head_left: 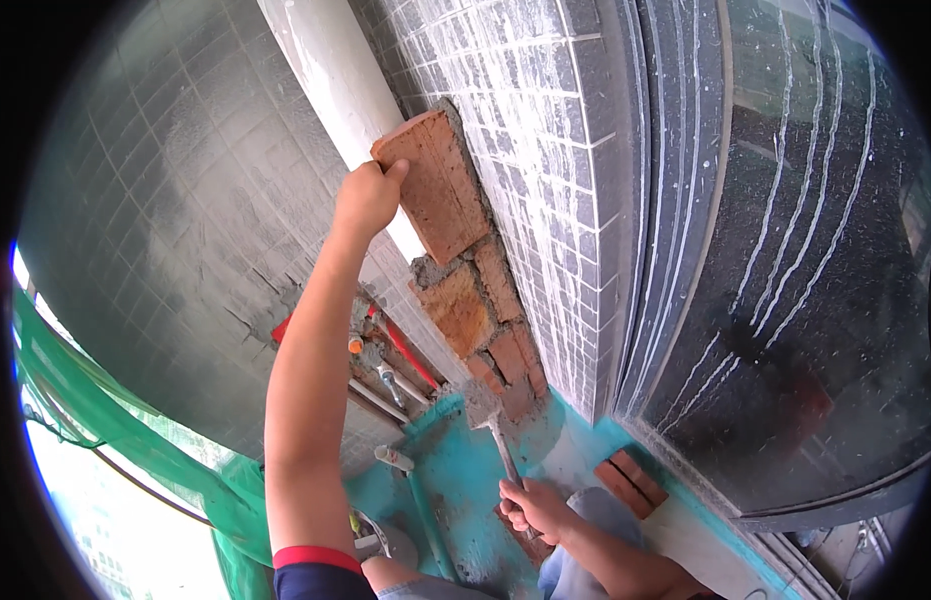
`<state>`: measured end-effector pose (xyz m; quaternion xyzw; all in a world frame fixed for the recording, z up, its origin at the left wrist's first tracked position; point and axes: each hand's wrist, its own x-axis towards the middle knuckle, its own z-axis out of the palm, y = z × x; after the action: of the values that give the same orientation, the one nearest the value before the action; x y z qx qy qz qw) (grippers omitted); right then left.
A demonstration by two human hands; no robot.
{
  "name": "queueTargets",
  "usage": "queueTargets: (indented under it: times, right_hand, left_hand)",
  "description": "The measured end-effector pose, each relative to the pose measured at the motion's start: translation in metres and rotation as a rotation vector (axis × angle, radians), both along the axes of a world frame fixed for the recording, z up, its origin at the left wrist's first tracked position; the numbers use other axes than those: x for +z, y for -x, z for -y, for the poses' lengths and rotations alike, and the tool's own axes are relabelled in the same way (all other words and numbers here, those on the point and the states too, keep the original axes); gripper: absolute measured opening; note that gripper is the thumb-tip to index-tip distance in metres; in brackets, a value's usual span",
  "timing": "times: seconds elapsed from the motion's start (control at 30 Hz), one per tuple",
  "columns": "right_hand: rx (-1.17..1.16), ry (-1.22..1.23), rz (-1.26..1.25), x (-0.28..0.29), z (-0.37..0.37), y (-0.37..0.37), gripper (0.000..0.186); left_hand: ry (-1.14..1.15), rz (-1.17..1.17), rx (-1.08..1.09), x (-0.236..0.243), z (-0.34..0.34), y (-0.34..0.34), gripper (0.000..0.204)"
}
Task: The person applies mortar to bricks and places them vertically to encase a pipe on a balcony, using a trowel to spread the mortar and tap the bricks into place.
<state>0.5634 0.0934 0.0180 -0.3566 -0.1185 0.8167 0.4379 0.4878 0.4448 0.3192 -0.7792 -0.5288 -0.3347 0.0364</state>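
My left hand [371,195] is raised high, its fingers and thumb closed on the edge of a large red-brown brick [437,190]. This brick stands at the top of a narrow column of bricks and mortar [498,285], between a white pipe [330,75] and a tiled wall. Grey mortar shows along the brick's far edge and beneath its lower end. Low down, my right hand [537,508] is wrapped round the handle of a trowel [502,447]. Its blade, smeared with mortar, is near the foot of the column; its outline blends into the mortar behind.
White-streaked tiles [540,170] and a dark glass panel [800,290] stand to the right. Loose bricks [630,482] lie on the teal floor [475,535]. Red pipes [410,345] and a floor pipe [425,510] are left of the column. A bucket [403,548] and green netting [150,435] are lower left.
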Motion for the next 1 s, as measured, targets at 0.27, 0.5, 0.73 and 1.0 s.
queueTargets:
  times: [0.27, 0.5, 0.73, 1.0]
  right_hand:
    - [-0.181, -0.908, 1.209, 0.053, -0.005, -0.003, 0.035]
    - [-0.066, -1.069, 1.223, 0.109, -0.062, -0.015, 0.04]
    - [-0.148, -0.846, 1.252, 0.154, -0.106, -0.021, 0.028]
    - [-0.238, -0.841, 1.268, 0.138, -0.108, 0.002, 0.034]
  left_hand:
    - [0.256, -0.096, 0.015, 0.024, 0.0, -0.002, 0.051]
    - [0.241, -0.16, 0.002, 0.032, 0.006, -0.005, 0.05]
    - [0.165, -0.21, 0.073, 0.032, 0.012, -0.01, 0.051]
    - [0.135, -0.165, 0.025, 0.022, 0.021, -0.01, 0.049]
